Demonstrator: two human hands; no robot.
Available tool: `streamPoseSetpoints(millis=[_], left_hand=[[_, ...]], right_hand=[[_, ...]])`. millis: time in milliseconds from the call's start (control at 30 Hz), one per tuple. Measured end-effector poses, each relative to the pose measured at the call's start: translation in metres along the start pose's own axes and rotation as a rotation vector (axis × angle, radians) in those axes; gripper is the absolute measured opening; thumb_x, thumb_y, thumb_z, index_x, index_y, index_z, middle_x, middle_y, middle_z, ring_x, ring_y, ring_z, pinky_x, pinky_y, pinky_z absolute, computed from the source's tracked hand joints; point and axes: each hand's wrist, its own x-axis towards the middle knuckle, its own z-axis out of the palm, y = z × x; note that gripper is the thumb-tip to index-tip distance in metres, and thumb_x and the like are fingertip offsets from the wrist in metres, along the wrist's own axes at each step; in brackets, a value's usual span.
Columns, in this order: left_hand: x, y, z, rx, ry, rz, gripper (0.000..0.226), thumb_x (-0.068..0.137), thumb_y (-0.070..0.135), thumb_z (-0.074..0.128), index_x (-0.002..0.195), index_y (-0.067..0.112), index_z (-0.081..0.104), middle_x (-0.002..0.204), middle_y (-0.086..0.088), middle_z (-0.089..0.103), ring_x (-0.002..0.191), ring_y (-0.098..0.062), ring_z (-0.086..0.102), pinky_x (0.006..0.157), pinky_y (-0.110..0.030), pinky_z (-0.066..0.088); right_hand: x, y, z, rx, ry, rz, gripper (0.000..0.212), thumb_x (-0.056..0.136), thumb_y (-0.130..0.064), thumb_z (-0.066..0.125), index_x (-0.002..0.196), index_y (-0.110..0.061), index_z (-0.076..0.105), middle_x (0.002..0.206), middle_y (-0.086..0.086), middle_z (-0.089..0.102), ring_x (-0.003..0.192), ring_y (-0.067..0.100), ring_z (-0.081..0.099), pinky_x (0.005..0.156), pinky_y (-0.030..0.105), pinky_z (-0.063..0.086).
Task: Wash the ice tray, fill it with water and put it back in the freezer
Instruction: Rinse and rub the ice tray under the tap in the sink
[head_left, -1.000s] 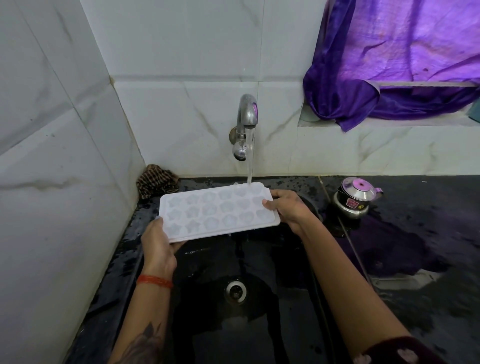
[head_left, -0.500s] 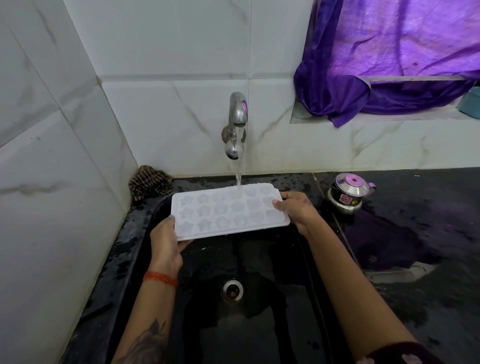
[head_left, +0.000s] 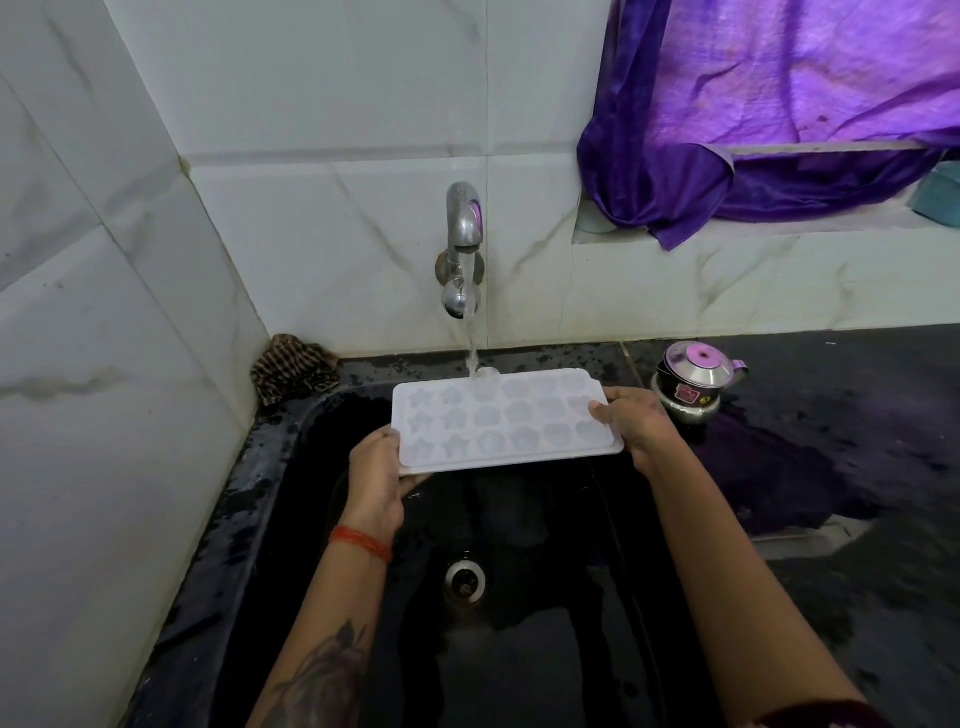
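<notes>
Ice tray (head_left: 506, 419) has shifted right under the tap (head_left: 462, 244), long axis left-right, cavities up, fingers (head_left: 601, 410) of both hands gripping its ends

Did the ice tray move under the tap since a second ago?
Yes. The ice tray slid to the person's right: the tap's water now lands on the far row left of the middle, where before it hit near the tray's far right corner.

The ice tray (head_left: 506, 418) is a pale white, rounded rectangle with three rows of star- and flower-shaped wells. It sits nearly level above the black sink's (head_left: 291, 441) back edge, water (head_left: 471, 343) streaming into a far-row well.
</notes>
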Motion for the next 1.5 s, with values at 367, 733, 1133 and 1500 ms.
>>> streamPoseSetpoints(millis=[367, 733, 1133, 1500], left_hand=[[0.000, -0.004, 0.028, 0.052, -0.103, -0.018, 0.029, 0.098, 0.002, 0.034, 0.114, 0.006, 0.057, 0.105, -0.013, 0.063, 0.082, -0.022, 0.062, 0.064, -0.036, 0.052], [-0.005, -0.018, 0.043, 0.096, -0.193, -0.041, 0.032, 0.099, 0.000, 0.032, 0.094, 0.015, 0.060, 0.093, -0.004, 0.066, 0.085, -0.021, 0.063, 0.068, -0.035, 0.053], [-0.001, -0.009, 0.019, 0.065, -0.120, 0.014, 0.028, 0.099, 0.001, 0.034, 0.108, 0.012, 0.058, 0.091, -0.004, 0.066, 0.081, -0.020, 0.064, 0.063, -0.033, 0.051], [0.013, 0.007, -0.003, -0.001, -0.042, 0.060, 0.030, 0.100, 0.005, 0.037, 0.123, 0.006, 0.056, 0.106, -0.011, 0.065, 0.084, -0.021, 0.063, 0.066, -0.034, 0.052]], right_hand=[[-0.006, -0.003, -0.029, 0.037, 0.081, 0.013, 0.033, 0.091, 0.008, 0.050, 0.124, 0.005, 0.057, 0.115, 0.022, 0.063, 0.077, 0.027, 0.060, 0.066, 0.035, 0.052], [0.001, 0.007, -0.050, 0.008, 0.179, 0.016, 0.031, 0.091, 0.007, 0.051, 0.120, 0.002, 0.061, 0.119, 0.020, 0.062, 0.088, 0.026, 0.058, 0.089, 0.040, 0.049], [0.007, 0.009, -0.022, 0.009, 0.090, 0.039, 0.028, 0.092, 0.006, 0.050, 0.118, 0.002, 0.060, 0.103, 0.014, 0.063, 0.096, 0.032, 0.062, 0.082, 0.039, 0.051], [0.015, 0.001, 0.013, -0.037, 0.034, 0.018, 0.029, 0.089, 0.002, 0.057, 0.117, -0.002, 0.064, 0.106, 0.015, 0.068, 0.092, 0.030, 0.065, 0.083, 0.041, 0.055]])
